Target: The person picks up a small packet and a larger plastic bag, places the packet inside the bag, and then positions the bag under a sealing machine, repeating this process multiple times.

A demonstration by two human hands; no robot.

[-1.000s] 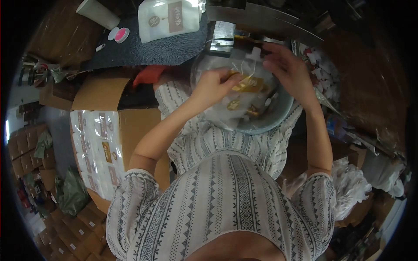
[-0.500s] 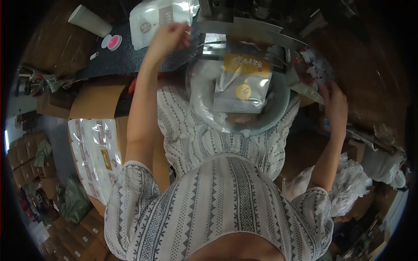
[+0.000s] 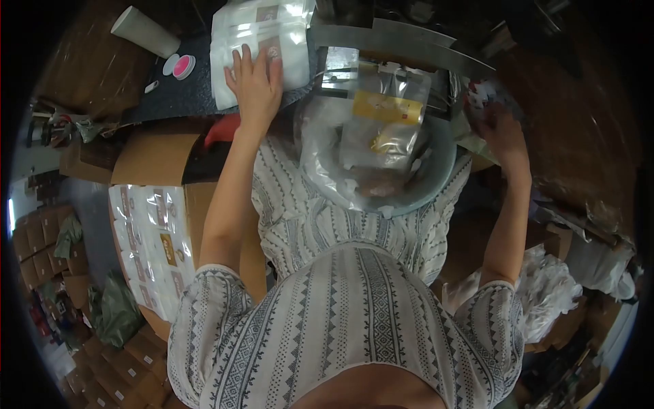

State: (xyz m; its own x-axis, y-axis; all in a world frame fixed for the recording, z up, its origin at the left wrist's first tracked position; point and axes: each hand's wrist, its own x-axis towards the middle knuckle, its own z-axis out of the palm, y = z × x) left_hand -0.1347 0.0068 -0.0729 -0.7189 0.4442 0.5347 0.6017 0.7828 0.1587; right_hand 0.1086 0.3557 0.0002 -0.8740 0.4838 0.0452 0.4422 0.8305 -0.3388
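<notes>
My left hand (image 3: pixel 255 88) lies with fingers spread on a stack of white plastic pouches (image 3: pixel 228 51) with grey-brown labels. My right hand (image 3: pixel 505 143) reaches into a pile of small white and red pieces (image 3: pixel 480 92); its fingertips are dark and partly hidden there. Between the hands, a clear and silver pouch (image 3: pixel 385 140) with a yellow band hangs below the metal edge of a machine (image 3: pixel 415 44). Under that pouch, a pale blue basin (image 3: pixel 446 157) lined with clear plastic rests at my lap, with white scraps inside.
On the dark tabletop (image 3: pixel 180 102) at left are a white cup (image 3: pixel 143 31) lying tilted and a small round pink container (image 3: pixel 182 66). An open cardboard box (image 3: pixel 153 157) of packed pouches stands at my left. Crumpled white plastic (image 3: pixel 548 290) lies at my right.
My left hand has come down onto the pouch stack and spread its fingers. My right hand has moved left and deeper into the pile. The yellow-banded pouch has shifted and now looks blurred.
</notes>
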